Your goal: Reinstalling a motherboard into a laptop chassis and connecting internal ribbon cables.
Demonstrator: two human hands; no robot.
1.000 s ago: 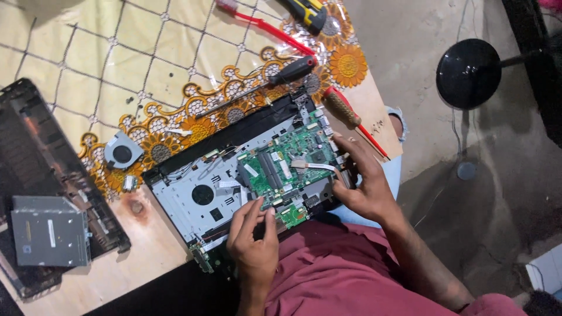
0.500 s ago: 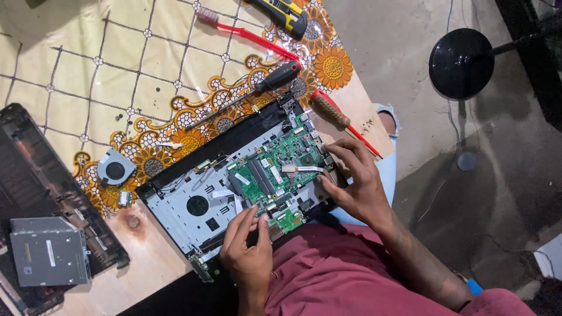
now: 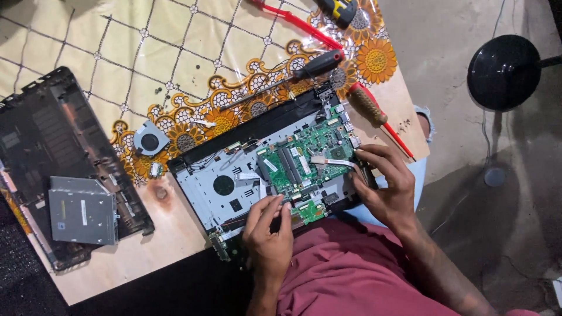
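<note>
The opened laptop lies tilted at the table's near edge, its green circuit board bared. The left hand presses narrowed fingers on the board's near edge, seemingly to steady it, holding nothing. The right hand curls its fingers at the board's right end, by the heat pipe; a screwdriver and fan lie aside within reach.
</note>
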